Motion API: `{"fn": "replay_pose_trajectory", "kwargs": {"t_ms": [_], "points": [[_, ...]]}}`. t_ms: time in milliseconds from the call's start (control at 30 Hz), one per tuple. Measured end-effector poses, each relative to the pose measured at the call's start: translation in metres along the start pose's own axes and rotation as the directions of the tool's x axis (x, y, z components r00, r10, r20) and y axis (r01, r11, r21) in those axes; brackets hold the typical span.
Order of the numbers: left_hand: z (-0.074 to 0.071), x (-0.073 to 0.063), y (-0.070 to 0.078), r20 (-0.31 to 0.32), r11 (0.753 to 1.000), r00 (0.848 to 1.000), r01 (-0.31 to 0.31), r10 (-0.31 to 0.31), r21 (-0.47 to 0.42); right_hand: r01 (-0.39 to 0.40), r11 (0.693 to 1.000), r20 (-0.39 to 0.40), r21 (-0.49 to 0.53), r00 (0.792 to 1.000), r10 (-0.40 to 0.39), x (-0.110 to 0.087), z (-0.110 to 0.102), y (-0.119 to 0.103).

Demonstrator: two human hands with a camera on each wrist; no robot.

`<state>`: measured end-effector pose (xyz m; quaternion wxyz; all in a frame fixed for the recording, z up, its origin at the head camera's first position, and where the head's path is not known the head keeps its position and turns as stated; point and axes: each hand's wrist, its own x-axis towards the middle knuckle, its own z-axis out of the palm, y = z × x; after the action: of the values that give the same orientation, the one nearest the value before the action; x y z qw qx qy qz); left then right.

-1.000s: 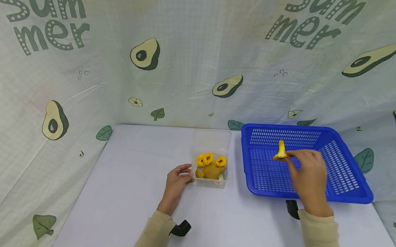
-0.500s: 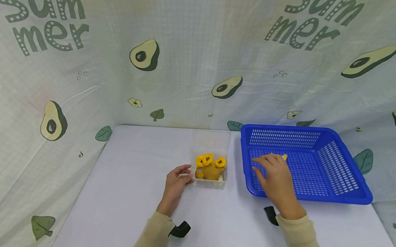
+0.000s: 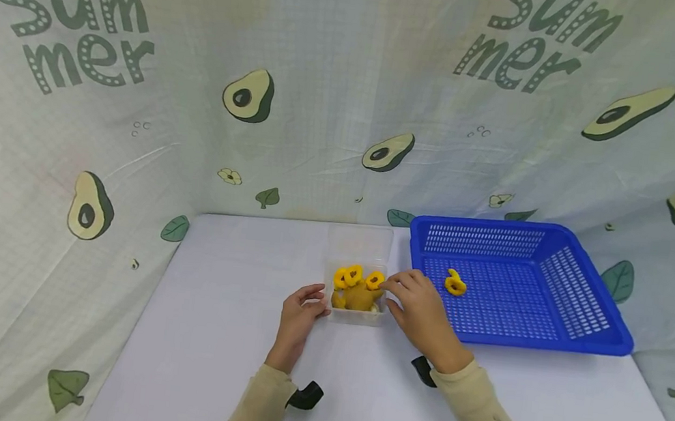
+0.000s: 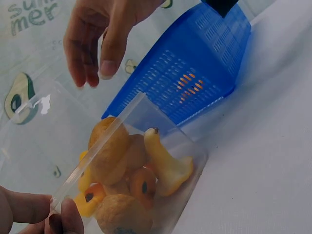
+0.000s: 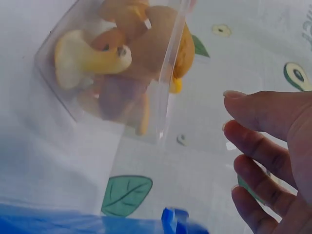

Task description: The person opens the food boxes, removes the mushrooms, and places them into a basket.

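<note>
A clear plastic box (image 3: 353, 318) with its lid raised stands mid-table. Inside lie brown rounded lumps (image 4: 108, 151), yellow pieces with dark centres (image 3: 353, 274) and a pale yellow mushroom-shaped piece (image 4: 168, 168). My left hand (image 3: 299, 320) pinches the box's left rim between thumb and fingers. Over the box's right edge hovers my right hand (image 3: 420, 308), fingers apart and holding nothing; in the right wrist view its fingertips (image 5: 236, 94) are clear of the contents. One yellow mushroom-shaped piece (image 3: 456, 287) lies in the blue basket (image 3: 546, 343).
The basket sits right of the box, close to the printed cloth backdrop (image 3: 318, 99). White tabletop (image 3: 225, 336) spreads to the left and in front. A black camera mount shows at each wrist, such as the left mount (image 3: 307, 396).
My right hand has let go of a yellow mushroom-shaped piece in the basket and moved left to the box. My left hand has stayed at the box's left side.
</note>
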<state>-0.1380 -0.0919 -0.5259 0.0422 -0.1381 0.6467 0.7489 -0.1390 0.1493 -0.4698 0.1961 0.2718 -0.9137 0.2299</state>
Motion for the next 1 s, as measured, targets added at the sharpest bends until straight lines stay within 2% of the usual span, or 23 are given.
{"fn": "replay_pose_trajectory", "kwargs": {"t_ms": [400,700,1000], "points": [[0.000,-0.001,0.000,-0.001,1.000,1.000,-0.018,0.018,0.000,0.005,0.999,0.116,0.035,0.993,-0.009,0.014,0.017,-0.009],[0.000,-0.001,-0.001,-0.004,1.000,1.000,-0.020,0.020,0.000,-0.040,0.999,0.227,0.003,0.973,0.038,0.022,0.024,-0.010],[0.000,-0.002,-0.001,0.001,1.000,1.000,-0.016,0.016,0.001,-0.026,1.000,0.248,0.017,0.969,0.021,0.025,0.029,-0.008]]}}
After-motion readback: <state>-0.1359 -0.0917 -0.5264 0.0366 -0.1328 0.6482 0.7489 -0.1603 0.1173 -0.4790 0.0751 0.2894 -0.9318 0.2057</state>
